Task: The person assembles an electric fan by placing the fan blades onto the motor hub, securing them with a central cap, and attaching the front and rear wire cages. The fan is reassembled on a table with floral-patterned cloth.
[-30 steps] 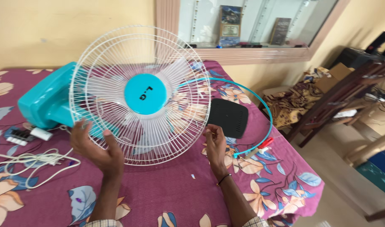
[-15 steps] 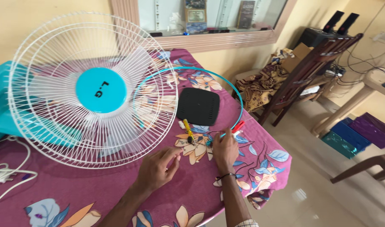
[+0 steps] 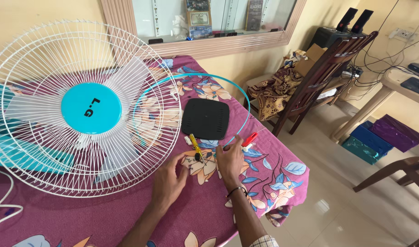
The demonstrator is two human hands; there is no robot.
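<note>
On the floral cloth (image 3: 246, 183), beside the white fan (image 3: 84, 107), both hands met over small parts: left hand (image 3: 169, 179) with fingers curled toward loose screws (image 3: 198, 160), right hand (image 3: 230, 161) pinched down near a yellow screwdriver (image 3: 196, 147). Whether either actually held a piece could not be told, fingers hiding it. Blue ring (image 3: 239, 91), black cover (image 3: 206, 118) and red tool (image 3: 249, 139) lay close by. Best handled with fingertip picks, one piece at a time, away from the table edge.

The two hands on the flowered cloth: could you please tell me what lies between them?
In the head view, a small yellow-handled screwdriver lies between the left hand and the right hand, with a few small dark parts beside it on the tablecloth.
</note>
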